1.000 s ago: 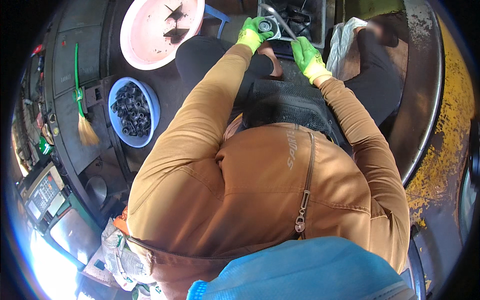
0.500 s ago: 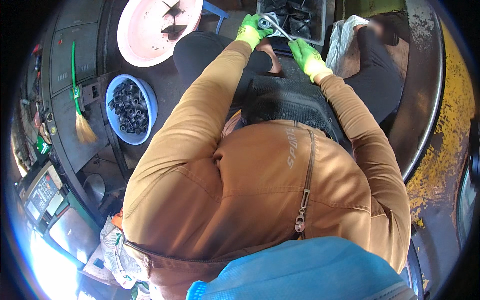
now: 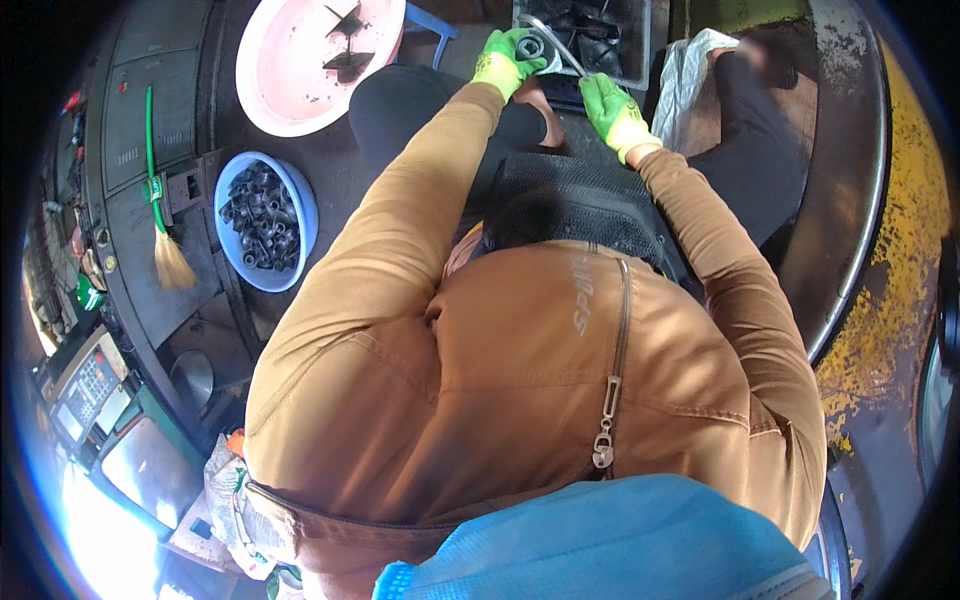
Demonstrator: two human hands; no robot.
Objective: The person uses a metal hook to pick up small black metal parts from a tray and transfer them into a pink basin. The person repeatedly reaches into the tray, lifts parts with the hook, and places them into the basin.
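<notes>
small round part point(image 3: 530, 47) half hidden in left hand point(image 3: 508, 60), right hand point(image 3: 612, 110) w/ thin tool point(image 3: 560, 45)

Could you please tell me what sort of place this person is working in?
Probably a small metalworking workshop: a blue plastic basin full of dark metal parts, a grey crate of similar pieces, and a control panel with buttons at the left.
</notes>
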